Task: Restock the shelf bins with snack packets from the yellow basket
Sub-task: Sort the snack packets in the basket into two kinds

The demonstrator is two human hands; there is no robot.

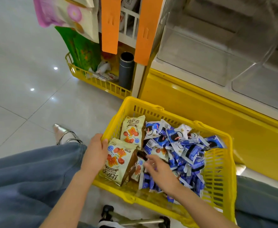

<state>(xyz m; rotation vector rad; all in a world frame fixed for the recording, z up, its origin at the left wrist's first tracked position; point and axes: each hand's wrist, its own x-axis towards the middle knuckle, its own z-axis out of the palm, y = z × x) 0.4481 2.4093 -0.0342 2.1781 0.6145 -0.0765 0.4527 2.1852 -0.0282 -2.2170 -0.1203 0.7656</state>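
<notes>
Yellow slatted plastic forms the yellow basket (220, 162), which stands on glossy pale floor tiles (19, 76) just before the shelf's yellow base (200, 116). Clear hard-walled shelf bins (217, 55) sit above. Crinkly blue-and-white snack packets (184, 145) heap its right side; cream pillow packets (117, 158) lie at the left. The left hand (95, 150) grips the basket's left rim. The right hand (159, 171) reaches among the packets, its fingers blurred, so I cannot tell its grip. A grey cylinder (126, 69) stands beyond.
</notes>
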